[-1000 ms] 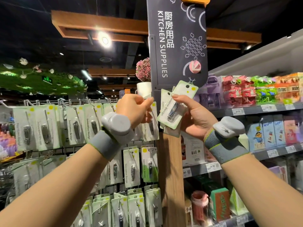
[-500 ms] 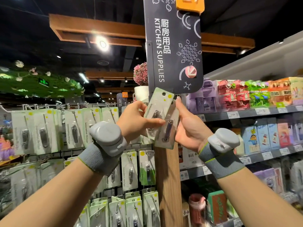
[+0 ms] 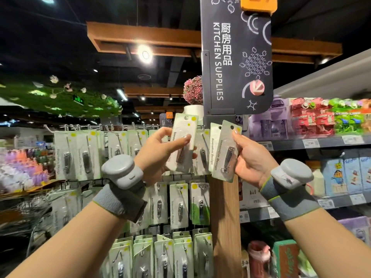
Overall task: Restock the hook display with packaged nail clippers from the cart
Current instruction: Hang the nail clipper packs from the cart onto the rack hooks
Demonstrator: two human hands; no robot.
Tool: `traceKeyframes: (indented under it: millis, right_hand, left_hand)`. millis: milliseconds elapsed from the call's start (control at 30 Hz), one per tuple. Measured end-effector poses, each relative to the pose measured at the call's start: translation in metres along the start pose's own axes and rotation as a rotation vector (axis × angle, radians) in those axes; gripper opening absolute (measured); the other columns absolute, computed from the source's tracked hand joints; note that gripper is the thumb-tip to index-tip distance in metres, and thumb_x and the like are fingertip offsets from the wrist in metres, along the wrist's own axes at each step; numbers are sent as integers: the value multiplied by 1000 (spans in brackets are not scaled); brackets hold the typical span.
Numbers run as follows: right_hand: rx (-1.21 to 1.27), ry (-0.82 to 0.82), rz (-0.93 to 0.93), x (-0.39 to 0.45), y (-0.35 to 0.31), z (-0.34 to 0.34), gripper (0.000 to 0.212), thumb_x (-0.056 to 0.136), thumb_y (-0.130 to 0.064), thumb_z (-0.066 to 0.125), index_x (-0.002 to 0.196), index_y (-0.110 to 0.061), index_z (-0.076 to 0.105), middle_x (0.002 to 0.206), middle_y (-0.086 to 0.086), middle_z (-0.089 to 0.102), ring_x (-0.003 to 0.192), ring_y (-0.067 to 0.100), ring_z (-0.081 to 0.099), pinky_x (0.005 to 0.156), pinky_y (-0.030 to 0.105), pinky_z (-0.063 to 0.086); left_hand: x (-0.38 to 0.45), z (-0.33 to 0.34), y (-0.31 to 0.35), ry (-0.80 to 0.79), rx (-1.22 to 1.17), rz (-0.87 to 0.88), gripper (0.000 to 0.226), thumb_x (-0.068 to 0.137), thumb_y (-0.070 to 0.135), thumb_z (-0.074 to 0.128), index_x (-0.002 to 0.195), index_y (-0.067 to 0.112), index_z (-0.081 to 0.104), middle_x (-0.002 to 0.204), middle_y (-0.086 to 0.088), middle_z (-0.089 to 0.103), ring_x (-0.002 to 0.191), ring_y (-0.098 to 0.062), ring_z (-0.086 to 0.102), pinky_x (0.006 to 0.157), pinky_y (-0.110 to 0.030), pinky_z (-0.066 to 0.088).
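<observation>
Holding one clipper pack (image 3: pixel 181 145) pinched in left hand (image 3: pixel 160 151); right hand (image 3: pixel 252 159) fingers pinch two packs (image 3: pixel 225 151).

One camera only, worn on my head. It looks forward and a little upward at the hook display (image 3: pixel 128 157), close enough that my forearms run in from 7 and 5 o'clock. The kitchen supplies sign (image 3: pixel 236 57) rises at 12 o'clock, shelves (image 3: pixel 321 142) recede at 3, and ceiling fills 10 to 11.
</observation>
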State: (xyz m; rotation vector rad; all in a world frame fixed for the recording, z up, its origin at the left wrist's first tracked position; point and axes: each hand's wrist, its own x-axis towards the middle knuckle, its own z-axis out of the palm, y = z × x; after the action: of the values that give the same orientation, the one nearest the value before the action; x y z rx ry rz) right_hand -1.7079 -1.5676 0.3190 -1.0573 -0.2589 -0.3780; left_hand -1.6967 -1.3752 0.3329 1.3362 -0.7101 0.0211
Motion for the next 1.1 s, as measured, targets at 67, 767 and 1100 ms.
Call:
traceKeyframes:
  millis: [67, 767, 1100]
  right_hand:
    - [4, -8, 4, -2, 0, 3, 34, 102, -24, 37, 122, -5, 57, 116, 19, 64, 107, 31, 62, 87, 46, 50]
    - [-50, -147, -40, -25, 23, 24, 30, 101, -30, 40, 117, -16, 62, 104, 6, 72, 95, 21, 70, 81, 39, 57]
    - [19, -194, -6, -32, 32, 30, 24, 100, -29, 43, 103, -16, 63, 81, 1, 73, 76, 16, 71, 65, 34, 59]
  left_hand:
    - [-2, -8, 3, 55, -12, 15, 19, 86, 13, 62, 99, 8, 50, 80, -14, 71, 63, -25, 69, 45, -34, 56]
    - [-66, -82, 9, 364, 278, 207, 52, 64, 9, 75, 106, 28, 51, 87, -15, 55, 80, -20, 65, 73, -35, 49]
    - [-77, -109, 6, 518, 260, 257, 22, 87, -2, 59, 88, 19, 53, 70, -7, 56, 53, -9, 57, 47, -18, 47]
